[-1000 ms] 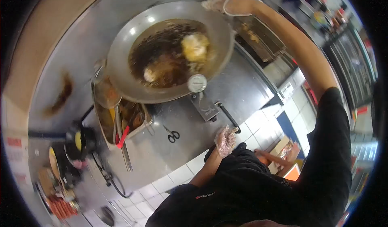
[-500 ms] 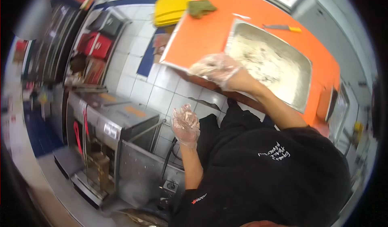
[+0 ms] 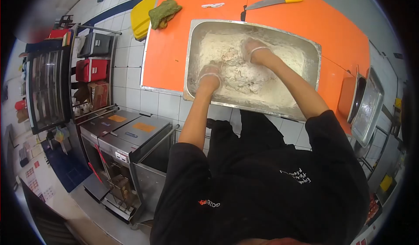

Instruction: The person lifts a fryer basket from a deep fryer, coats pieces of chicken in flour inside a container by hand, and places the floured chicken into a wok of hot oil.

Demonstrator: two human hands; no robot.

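Observation:
A deep metal pan (image 3: pixel 188 66) holds pale flour (image 3: pixel 283 57) with lumpy, flour-coated pieces (image 3: pixel 251 78) heaped in its middle. My left hand (image 3: pixel 210 74), in a clear plastic glove, reaches into the flour at the pan's left side, beside the lumps. Toward the far middle of the pan, my right hand (image 3: pixel 254 49), gloved likewise, is sunk in the flour just behind the heap. Flour and the angle of view hide most of the fingers of both hands, so I cannot make out whether they grip anything.
The pan stands on an orange table (image 3: pixel 166 66). Behind it lie a yellow-handled knife (image 3: pixel 273 1) and a green cloth (image 3: pixel 165 13). Metal trays (image 3: pixel 369 107) lean at the right. On the left are a fryer (image 3: pixel 126 134) and a shelf with a red box (image 3: pixel 92 69).
Both hands were outside the pan, the left low near the fryer and the right over the table edge. Now both are down in the flour, and the view has shifted.

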